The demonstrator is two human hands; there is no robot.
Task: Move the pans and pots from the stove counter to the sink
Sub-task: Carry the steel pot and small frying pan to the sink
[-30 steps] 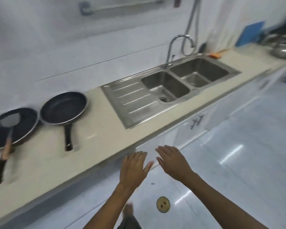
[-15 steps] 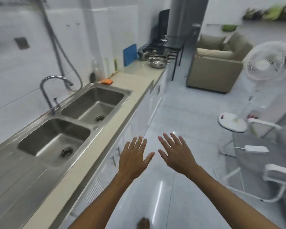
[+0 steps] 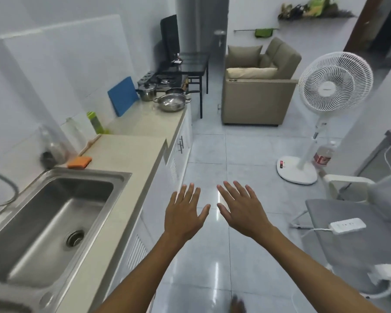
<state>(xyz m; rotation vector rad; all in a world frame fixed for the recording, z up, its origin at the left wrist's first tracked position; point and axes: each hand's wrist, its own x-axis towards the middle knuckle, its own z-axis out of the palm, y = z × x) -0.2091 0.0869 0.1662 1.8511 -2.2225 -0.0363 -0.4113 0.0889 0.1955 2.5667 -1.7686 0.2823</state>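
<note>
Both hands, left hand point(image 3: 185, 216) and right hand point(image 3: 242, 212), hung over the floor, fingers spread, holding nothing. Left of them the sink point(image 3: 54, 213) basin lay empty. Far beyond the fingertips, on the counter point(image 3: 131, 152), stood one lidded pot point(image 3: 146, 91), one steel pan point(image 3: 172, 102) and one dark pan point(image 3: 176, 90), beside a blue board point(image 3: 123, 96).

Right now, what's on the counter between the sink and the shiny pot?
Head view: an orange sponge beside the sink, a green bottle, a blue board, then bare counter up to the pot.
</note>
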